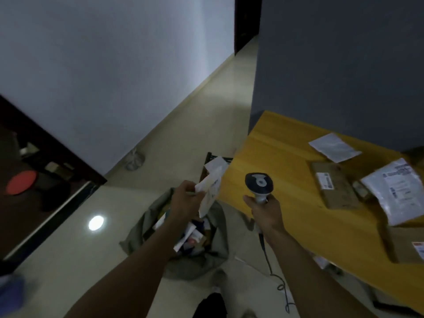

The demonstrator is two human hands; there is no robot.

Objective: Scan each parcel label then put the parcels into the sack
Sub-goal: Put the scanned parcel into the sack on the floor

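Left hand (187, 198): we are gripping a white parcel (212, 189) above the sack (137, 235).
Right hand (266, 210): we are clutching the scanner (259, 182).
Labels: print is blurring, unreadable.

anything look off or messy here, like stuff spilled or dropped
Nothing clearly spilled. The sack slumps open on the floor, parcels jumbled inside. The left hand holds a white parcel above it; the right hand holds the scanner.

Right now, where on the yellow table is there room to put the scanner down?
The near-left part of the table is bare, between its left edge and the brown box. The right side is crowded with parcels: white bag, flat envelope, another box.
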